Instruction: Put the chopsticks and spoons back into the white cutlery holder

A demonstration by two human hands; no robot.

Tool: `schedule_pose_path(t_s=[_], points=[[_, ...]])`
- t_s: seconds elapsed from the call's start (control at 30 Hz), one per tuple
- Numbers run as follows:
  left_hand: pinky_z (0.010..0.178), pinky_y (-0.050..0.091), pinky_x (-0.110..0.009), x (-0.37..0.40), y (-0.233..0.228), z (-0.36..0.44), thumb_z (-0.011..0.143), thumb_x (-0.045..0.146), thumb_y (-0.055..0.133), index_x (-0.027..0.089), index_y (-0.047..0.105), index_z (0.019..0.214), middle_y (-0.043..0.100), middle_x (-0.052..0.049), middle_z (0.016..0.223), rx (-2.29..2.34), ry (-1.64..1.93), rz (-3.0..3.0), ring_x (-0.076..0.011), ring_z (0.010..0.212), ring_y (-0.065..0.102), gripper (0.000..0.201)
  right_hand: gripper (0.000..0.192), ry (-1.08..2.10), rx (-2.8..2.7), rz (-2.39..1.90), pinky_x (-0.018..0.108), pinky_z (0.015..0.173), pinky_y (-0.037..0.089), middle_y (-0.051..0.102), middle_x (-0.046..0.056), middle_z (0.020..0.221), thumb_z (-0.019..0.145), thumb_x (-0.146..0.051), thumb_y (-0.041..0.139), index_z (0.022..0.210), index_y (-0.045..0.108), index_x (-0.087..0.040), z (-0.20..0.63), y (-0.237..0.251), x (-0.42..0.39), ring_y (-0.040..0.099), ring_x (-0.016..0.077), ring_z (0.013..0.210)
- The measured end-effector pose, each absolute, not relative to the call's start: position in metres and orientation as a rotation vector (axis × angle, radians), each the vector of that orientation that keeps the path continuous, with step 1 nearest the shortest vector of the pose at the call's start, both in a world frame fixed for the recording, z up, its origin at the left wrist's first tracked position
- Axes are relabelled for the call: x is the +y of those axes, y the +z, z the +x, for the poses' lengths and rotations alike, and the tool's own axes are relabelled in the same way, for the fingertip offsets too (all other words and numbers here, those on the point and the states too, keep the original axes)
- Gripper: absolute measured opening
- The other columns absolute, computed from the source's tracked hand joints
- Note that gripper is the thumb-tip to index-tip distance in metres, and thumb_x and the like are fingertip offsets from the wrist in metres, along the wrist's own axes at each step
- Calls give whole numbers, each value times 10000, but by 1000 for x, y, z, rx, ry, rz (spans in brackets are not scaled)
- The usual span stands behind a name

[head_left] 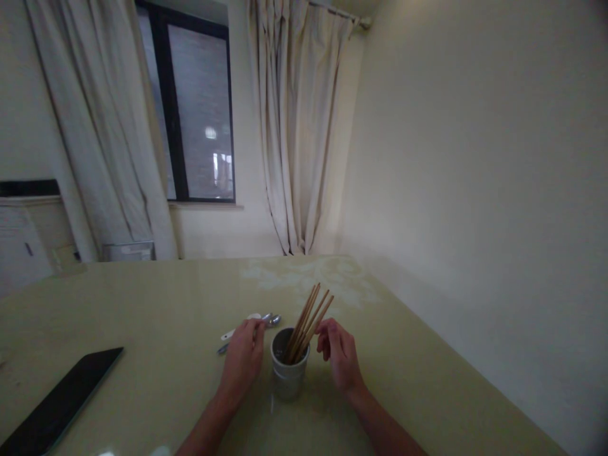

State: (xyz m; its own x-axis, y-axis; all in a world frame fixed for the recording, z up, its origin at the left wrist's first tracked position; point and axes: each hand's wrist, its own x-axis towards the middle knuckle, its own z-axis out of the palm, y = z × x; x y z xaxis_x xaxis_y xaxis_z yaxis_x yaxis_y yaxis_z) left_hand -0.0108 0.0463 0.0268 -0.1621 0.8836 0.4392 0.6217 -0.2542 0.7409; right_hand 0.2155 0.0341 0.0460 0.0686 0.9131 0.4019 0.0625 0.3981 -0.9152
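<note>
Several wooden chopsticks (311,320) lean to the right in a grey cup (288,380) that stands upright between my hands. My right hand (339,354) is just right of the cup, its fingers curled and their tips against or right beside the nearest chopstick; whether it grips one I cannot tell. Left of the cup, my left hand (243,354) has its fingers pressed together over metal spoons (273,320), whose bowls show past the fingertips. A white utensil handle (228,334) sticks out behind that hand. The hand hides the middle of these utensils.
The cup stands on a glossy pale green table (156,329). A dark flat panel (66,399) lies at the left front. The table's right side runs along a bare wall (475,190). Beyond the far edge are curtains (304,126) and a dark-framed window (202,114).
</note>
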Motion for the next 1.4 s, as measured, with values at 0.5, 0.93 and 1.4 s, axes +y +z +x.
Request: schedule_pose_path(t_s=[0.5, 0.93, 1.4], points=[[923, 477, -367, 44, 18, -41, 1069, 196, 423, 166, 728, 1060, 729, -115, 1104, 2334, 522, 2308, -266, 1059, 660, 306, 730, 1102, -1388, -1088, 261, 510, 430, 554, -23, 616, 811, -935, 498, 738, 591, -215, 199, 19, 51, 542, 151, 534], [870, 520, -348, 34, 34, 0, 948, 149, 513, 233, 705, 1014, 690, -91, 1075, 1604, 1001, 2360, -243, 988, 666, 219, 515, 1146, -1264, -994, 239, 517, 457, 711, 9, 685, 813, -686, 703, 840, 742, -174, 196, 16, 62, 611, 150, 553], [950, 575, -444, 28, 38, 13, 1027, 581, 415, 217, 725, 1091, 774, -98, 1061, 1323, 1533, 1464, -281, 1030, 726, 482, 475, 742, -976, -948, 288, 621, 517, 776, 74, 832, 802, -604, 791, 950, 792, -153, 242, 49, 72, 655, 189, 698]])
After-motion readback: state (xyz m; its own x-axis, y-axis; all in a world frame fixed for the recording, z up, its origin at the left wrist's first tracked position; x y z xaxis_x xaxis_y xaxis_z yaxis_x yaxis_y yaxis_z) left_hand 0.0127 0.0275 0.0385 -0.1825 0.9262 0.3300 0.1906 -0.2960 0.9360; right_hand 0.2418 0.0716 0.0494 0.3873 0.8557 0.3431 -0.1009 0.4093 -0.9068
